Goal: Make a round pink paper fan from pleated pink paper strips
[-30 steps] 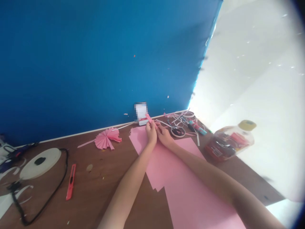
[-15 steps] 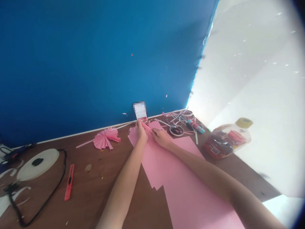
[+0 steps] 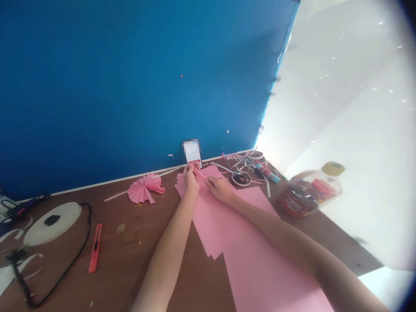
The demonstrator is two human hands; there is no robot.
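A narrow folded strip of pink paper (image 3: 199, 174) is held between both hands, above larger pink sheets (image 3: 217, 216) spread on the table. My left hand (image 3: 191, 175) is closed on the strip's far end. Closer to me, my right hand (image 3: 219, 187) pinches its near end, with the fingertips partly hidden. Left of the hands lies a pleated pink paper fan (image 3: 144, 189) with a thin paper strip sticking out. A phone (image 3: 193, 151) leans against the blue wall just behind my left hand.
A red box cutter (image 3: 95, 248) lies on the brown table (image 3: 130, 255) at left, beside a white round lid (image 3: 52, 223) and a black cable (image 3: 76, 264). Paper strips, scissors (image 3: 241, 177) and a tube (image 3: 267, 172) clutter the back right. A plastic bottle (image 3: 308, 193) stands at right.
My left hand has shifted slightly left along the paper strip, and its fingers have moved a little. My right hand stays nearly in place.
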